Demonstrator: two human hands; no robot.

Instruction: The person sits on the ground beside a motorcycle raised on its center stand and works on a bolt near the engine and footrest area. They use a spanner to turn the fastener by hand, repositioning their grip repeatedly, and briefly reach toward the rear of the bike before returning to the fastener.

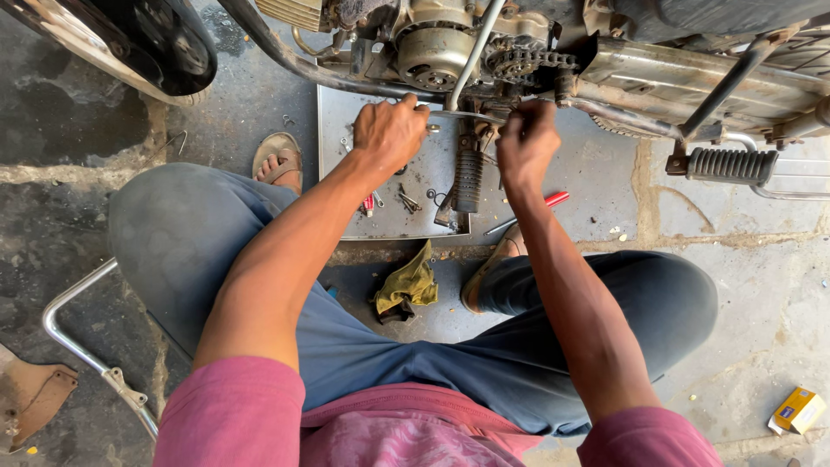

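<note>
Wrench gripped by both hands — left hand, right hand, under motorcycle frame

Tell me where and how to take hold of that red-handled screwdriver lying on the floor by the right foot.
Take the red-handled screwdriver by its red handle, the thick end pointing up and right beyond the right hand. Come from above on the right, where the floor is bare. The thin metal shaft runs down-left toward the sandal and gives a poor grip.
</note>
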